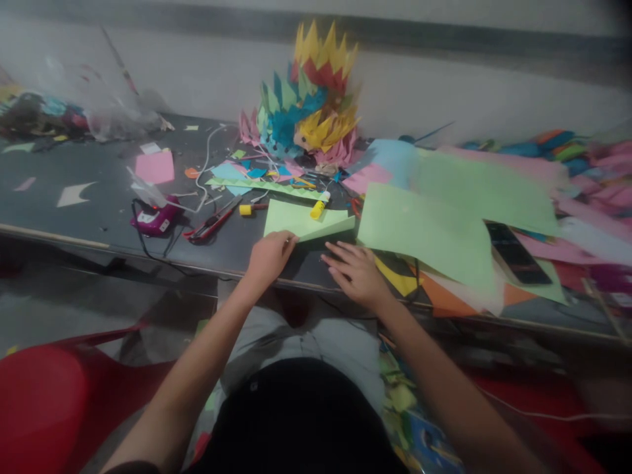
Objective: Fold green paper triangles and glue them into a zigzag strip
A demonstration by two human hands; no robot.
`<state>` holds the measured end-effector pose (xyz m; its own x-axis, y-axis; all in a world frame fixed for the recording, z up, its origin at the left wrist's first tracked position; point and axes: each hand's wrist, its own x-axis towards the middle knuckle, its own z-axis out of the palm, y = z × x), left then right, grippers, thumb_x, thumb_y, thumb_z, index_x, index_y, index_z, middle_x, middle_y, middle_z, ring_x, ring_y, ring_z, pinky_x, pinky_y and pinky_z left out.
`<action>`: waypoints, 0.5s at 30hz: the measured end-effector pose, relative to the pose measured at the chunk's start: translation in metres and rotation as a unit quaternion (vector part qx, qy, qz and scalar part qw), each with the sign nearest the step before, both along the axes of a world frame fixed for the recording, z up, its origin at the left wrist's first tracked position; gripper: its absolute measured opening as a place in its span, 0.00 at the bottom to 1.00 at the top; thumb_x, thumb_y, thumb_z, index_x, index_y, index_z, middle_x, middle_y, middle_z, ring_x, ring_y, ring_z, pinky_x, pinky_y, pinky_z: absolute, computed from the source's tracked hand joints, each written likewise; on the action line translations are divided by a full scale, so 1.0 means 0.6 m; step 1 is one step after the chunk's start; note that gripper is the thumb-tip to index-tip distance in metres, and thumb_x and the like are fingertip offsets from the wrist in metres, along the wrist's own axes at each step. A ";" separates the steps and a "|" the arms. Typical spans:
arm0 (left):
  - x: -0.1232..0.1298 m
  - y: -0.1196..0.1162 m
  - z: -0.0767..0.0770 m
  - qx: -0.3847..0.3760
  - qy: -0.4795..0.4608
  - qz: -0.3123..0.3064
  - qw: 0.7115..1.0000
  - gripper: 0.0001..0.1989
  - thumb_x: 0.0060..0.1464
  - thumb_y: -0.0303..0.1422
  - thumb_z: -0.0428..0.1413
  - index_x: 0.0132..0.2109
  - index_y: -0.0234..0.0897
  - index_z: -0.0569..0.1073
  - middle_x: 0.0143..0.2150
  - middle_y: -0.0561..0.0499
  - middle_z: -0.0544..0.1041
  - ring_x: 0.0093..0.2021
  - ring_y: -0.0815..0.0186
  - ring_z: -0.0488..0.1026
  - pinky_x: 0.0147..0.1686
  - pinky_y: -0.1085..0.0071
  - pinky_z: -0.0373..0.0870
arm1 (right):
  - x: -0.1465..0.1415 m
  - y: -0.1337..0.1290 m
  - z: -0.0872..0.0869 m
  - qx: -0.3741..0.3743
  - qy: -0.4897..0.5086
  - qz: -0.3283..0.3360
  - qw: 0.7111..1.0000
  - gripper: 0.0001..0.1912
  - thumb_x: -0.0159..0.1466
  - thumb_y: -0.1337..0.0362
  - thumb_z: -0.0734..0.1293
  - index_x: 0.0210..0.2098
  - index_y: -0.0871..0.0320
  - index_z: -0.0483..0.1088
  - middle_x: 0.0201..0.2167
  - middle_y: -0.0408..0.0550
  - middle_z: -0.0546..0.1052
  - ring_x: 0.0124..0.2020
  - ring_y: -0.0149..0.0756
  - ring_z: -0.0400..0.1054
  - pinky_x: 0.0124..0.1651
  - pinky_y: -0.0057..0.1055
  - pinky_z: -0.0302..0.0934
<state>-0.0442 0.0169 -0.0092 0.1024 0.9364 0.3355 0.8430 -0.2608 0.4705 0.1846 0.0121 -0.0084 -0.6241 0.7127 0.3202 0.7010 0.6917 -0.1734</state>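
A small light green paper sheet [291,217] lies near the table's front edge, its near right side folded up into a flap. The fingers of my left hand [271,257] pinch the sheet's near left edge. Just right of the flap, my right hand [353,270] has its fingers spread low over the dark table and holds nothing. A yellow glue stick [318,208] rests on the sheet, and its yellow cap [245,210] is to the left. Behind the sheet runs a zigzag-cut green paper strip [271,187].
Colourful pointed paper model [311,105] at the back; purple glue gun [157,218] and red-handled scissors [212,224] on the left. Large green sheets [424,230] and a phone [517,253] lie on the right. Red chair [44,401] at lower left.
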 end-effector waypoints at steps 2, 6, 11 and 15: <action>0.000 0.000 0.000 0.000 -0.001 -0.001 1.000 0.14 0.61 0.38 0.44 0.38 0.38 0.72 0.34 0.47 0.76 0.37 0.64 0.72 0.35 0.72 0.64 | 0.001 -0.001 0.000 0.003 0.016 0.003 1.000 0.16 0.64 0.61 0.57 0.46 0.47 0.72 0.54 0.43 0.70 0.55 0.42 0.60 0.52 0.45 0.51; 0.000 0.000 -0.002 0.002 0.001 -0.002 1.000 0.13 0.61 0.38 0.45 0.38 0.38 0.72 0.34 0.47 0.76 0.37 0.64 0.72 0.36 0.72 0.64 | -0.001 -0.003 -0.001 -0.005 -0.040 0.046 0.998 0.16 0.64 0.61 0.57 0.47 0.46 0.71 0.57 0.43 0.66 0.58 0.46 0.56 0.53 0.49 0.48; 0.000 0.000 -0.002 0.004 0.001 -0.002 1.000 0.13 0.61 0.38 0.45 0.38 0.38 0.72 0.34 0.47 0.76 0.37 0.64 0.72 0.36 0.72 0.64 | -0.002 -0.005 0.002 0.023 -0.050 0.034 0.998 0.17 0.64 0.61 0.57 0.50 0.47 0.69 0.59 0.44 0.62 0.60 0.45 0.53 0.55 0.49 0.47; 0.000 -0.001 -0.001 0.005 0.008 -0.003 1.000 0.13 0.61 0.37 0.45 0.38 0.38 0.71 0.34 0.47 0.76 0.37 0.64 0.72 0.35 0.73 0.64 | -0.004 -0.006 0.002 0.014 -0.066 0.063 0.996 0.16 0.64 0.60 0.58 0.49 0.44 0.69 0.59 0.42 0.63 0.61 0.46 0.52 0.56 0.50 0.45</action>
